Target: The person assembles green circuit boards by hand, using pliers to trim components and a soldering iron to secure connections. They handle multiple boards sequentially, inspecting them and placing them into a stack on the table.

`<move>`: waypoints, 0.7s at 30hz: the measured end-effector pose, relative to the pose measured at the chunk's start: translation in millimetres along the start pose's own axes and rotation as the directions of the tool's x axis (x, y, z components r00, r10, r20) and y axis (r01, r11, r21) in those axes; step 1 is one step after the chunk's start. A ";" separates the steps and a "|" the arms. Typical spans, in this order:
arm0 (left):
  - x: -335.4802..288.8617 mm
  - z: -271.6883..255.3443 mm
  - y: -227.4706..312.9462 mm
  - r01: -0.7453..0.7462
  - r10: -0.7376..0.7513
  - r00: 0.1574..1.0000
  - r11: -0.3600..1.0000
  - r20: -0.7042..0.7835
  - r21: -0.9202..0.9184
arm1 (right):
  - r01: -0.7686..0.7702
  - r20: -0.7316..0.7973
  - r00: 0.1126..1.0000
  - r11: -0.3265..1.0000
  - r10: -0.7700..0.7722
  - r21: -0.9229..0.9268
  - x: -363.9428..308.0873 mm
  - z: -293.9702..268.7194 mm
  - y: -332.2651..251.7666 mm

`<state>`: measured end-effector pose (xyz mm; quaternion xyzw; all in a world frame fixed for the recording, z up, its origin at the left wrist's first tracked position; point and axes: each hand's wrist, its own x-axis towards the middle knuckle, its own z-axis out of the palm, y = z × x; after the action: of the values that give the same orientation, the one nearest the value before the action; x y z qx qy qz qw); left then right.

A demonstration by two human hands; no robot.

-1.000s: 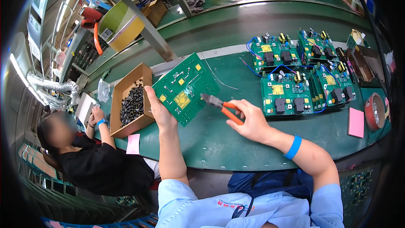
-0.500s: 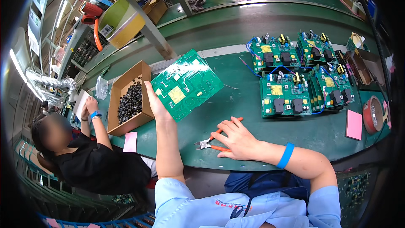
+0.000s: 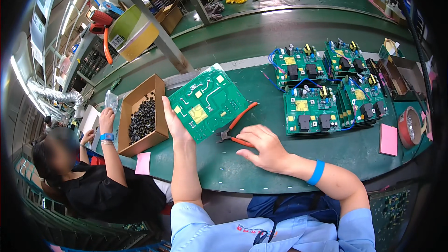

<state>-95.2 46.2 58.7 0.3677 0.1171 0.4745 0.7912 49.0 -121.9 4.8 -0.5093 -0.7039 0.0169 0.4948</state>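
My left hand (image 3: 176,125) grips a green circuit board (image 3: 205,102) by its near left edge, tilted above the bench. The board's flat side with yellow patches and silvery solder lines faces me. Orange-handled side cutters (image 3: 226,135) lie on the bench beside the board's near right corner, handles spread. Over their lower handle is my right hand (image 3: 268,149), fingers touching it and thumb held apart; the fingertips are slightly blurred. A blue band circles my right wrist.
Several stacks of assembled circuit boards (image 3: 311,105) with blue wires stand to the right. A cardboard box (image 3: 158,130) of small black parts sits left. Pink paper pads (image 3: 388,140) and a red tape roll (image 3: 409,123) lie far right. A co-worker (image 3: 93,186) sits at left.
The cutters have slid away from me and turned, their upper handle now pointing up and right. My right hand has shifted slightly right and away from me. The board's tilt has changed.
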 end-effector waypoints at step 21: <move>-44.5 50.0 -42.7 -0.816 0.212 0.520 -0.162 0.828 0.554 | -0.057 0.058 0.763 -0.022 0.644 0.998 26.4 -79.3 25.5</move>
<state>-63.4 -26.6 56.9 0.8841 0.0231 0.4616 0.0691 123.7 -128.4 49.7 -0.1988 -0.2118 0.4970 0.8177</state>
